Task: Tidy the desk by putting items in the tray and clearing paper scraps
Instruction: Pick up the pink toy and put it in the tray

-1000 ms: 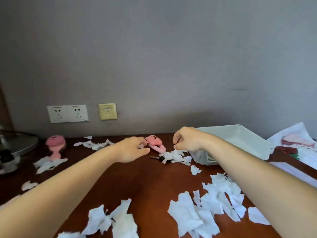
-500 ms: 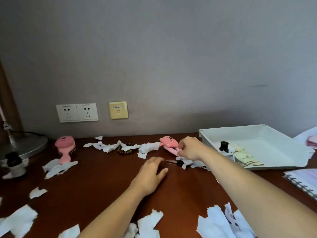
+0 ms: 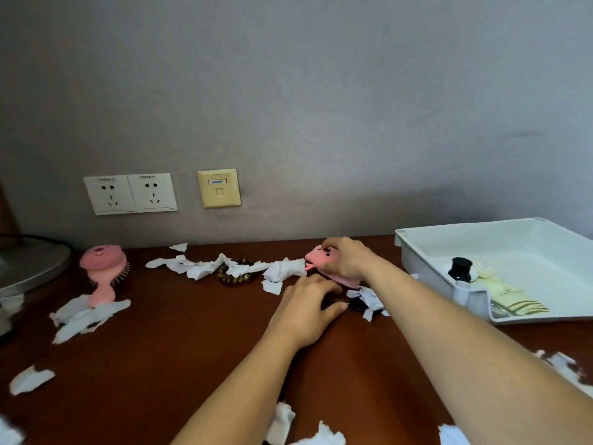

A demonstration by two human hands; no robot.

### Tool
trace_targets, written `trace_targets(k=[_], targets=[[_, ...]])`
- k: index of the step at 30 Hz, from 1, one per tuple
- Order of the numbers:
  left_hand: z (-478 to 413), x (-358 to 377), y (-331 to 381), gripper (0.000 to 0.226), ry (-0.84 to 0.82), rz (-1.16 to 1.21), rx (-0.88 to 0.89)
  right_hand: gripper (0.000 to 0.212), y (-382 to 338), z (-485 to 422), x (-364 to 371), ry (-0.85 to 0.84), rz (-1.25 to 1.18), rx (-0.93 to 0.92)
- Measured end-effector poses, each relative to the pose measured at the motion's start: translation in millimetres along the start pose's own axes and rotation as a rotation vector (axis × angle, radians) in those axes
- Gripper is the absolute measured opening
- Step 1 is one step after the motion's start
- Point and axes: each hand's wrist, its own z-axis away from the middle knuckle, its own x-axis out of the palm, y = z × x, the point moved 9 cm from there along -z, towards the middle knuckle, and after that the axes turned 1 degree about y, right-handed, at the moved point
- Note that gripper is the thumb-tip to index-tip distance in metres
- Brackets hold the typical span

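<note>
Since half a second ago your left hand (image 3: pixel 306 308) has slid forward across the dark reddish-brown wooden desk (image 3: pixel 179 342) and now lies palm down, its fingertips at a small black object (image 3: pixel 356 305) half buried in torn white paper scraps (image 3: pixel 369 300); you cannot tell from here whether those fingers have closed on anything. Your right hand (image 3: pixel 345 263) has stayed at the pink plastic brush with a cartoon face (image 3: pixel 317 256), and its fingers are wrapped around that brush, curled over the top and far side of the head, with the handle running back beneath the palm.

The white rectangular plastic tray (image 3: pixel 426 252) sits to the right of both hands, near the wall. Inside it stand a small black-capped bottle (image 3: pixel 460 268) and a pale cream packet with gold stripes (image 3: pixel 513 298).

To the left of the held brush, a string of brown wooden beads (image 3: pixel 236 276) lies among more torn white paper (image 3: pixel 199 268). Further left, a second pink hairbrush with bristles (image 3: pixel 102 271) rests on the desk with its handle over another white scrap heap (image 3: pixel 86 316). A round grey metal lamp base (image 3: pixel 29 264) sits at the far left edge. On the grey wall are a white double power socket (image 3: pixel 130 193) and a cream data socket (image 3: pixel 219 187). Loose scraps (image 3: pixel 30 379) lie nearer you as well.
</note>
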Motion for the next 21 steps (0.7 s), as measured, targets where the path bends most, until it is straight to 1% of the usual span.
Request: trace_targets(k=[5, 10, 15, 18, 21], targets=[[0, 0, 0, 0.021, 0.001, 0.021, 0.003, 0.055, 3, -5, 0, -0.039, 0.011, 0.035], [1, -2, 4, 0.014, 0.014, 0.015, 0.0, 0.054, 3, -5, -2, -0.031, 0.042, 0.052], [1, 0, 0, 0.013, -0.006, 0.039, -0.043, 0.053, 6, -2, 0, -0.031, 0.038, 0.073], [1, 1, -2, 0.009, -0.019, 0.076, -0.049, 0.054, 6, -4, -1, -0.04, 0.048, 0.091], [2, 3, -8, 0.013, -0.019, 0.144, -0.08, 0.054, 6, -6, -2, -0.049, 0.082, 0.103]])
